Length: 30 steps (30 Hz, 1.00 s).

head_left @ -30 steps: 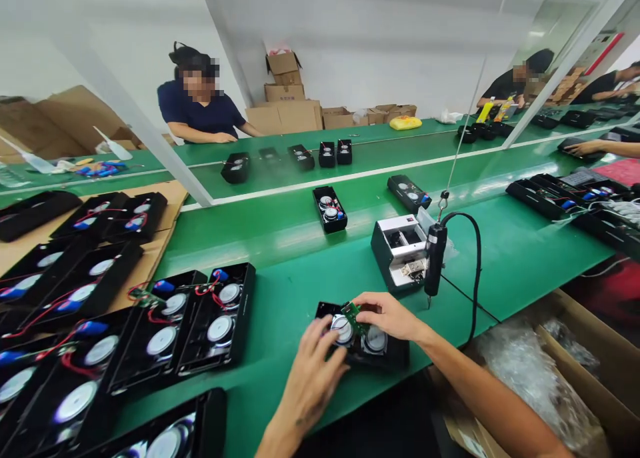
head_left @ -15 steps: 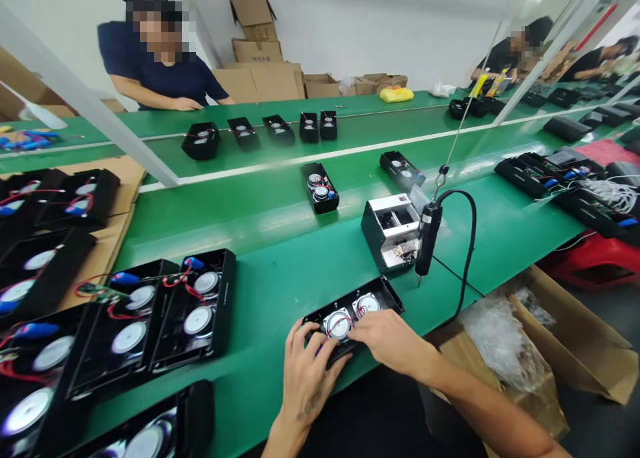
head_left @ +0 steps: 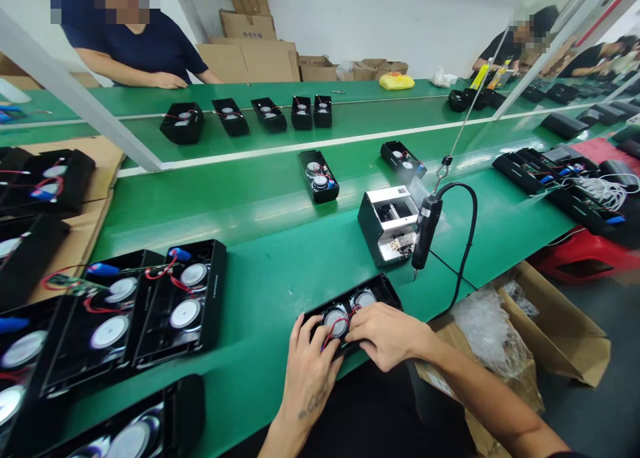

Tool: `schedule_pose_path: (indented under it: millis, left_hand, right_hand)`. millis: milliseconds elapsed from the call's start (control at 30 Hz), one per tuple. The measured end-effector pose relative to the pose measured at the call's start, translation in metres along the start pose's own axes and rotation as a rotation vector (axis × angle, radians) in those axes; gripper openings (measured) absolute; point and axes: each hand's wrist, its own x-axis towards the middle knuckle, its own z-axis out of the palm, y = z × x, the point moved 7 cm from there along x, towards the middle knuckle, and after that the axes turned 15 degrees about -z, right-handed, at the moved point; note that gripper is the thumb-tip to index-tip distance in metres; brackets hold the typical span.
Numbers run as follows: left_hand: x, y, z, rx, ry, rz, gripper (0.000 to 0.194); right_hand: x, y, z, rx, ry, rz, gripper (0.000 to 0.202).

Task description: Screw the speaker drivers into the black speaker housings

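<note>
A black speaker housing (head_left: 389,290) lies at the bench's near edge, its open side up. Inside it sit two round speakers, the left one (head_left: 336,321) and the right one (head_left: 367,299), with red wires (head_left: 356,308) between them. My left hand (head_left: 311,361) grips the housing's left end, its fingers bent over the rim. Fingers drawn together, my right hand (head_left: 383,331) reaches in beside the left speaker, near the red wires. What its fingertips hold is hidden. Above the housing an electric screwdriver (head_left: 427,231) hangs on a cable.
Behind the housing stands a screw feeder (head_left: 387,221). Several open speaker housings (head_left: 216,298) lie at left, and others (head_left: 320,177) rest on the green belt. Cardboard boxes (head_left: 560,338) with plastic bags are at lower right. A co-worker (head_left: 140,51) leans on the far table.
The view has shifted slightly, so the left-hand housings sit further left. My right hand's fingers have curled in more beside the left speaker. My left hand stays on the housing.
</note>
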Motion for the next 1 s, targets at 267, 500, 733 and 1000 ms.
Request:
schedule_pose_path:
  millis: [267, 500, 733, 1000]
  left_hand:
    - [0.001, -0.002, 0.008, 0.072, -0.046, -0.007, 0.025]
    - [0.069, -0.043, 0.016, -0.122, -0.46, -0.109, 0.018]
    - [0.097, -0.051, 0.013, -0.18, -0.577, -0.115, 0.024]
    - [0.087, -0.047, 0.014, -0.167, -0.522, -0.086, 0.014]
  right_hand:
    - [-0.009, -0.016, 0.02, -0.227, 0.043, -0.011, 0.031]
    - [0.036, 0.015, -0.024, -0.107, -0.115, 0.144, 0.029]
    - [0.06, 0.032, -0.052, 0.012, -0.162, 0.232, 0.044]
    - [0.05, 0.026, -0.03, -0.1, -0.058, 0.188, 0.031]
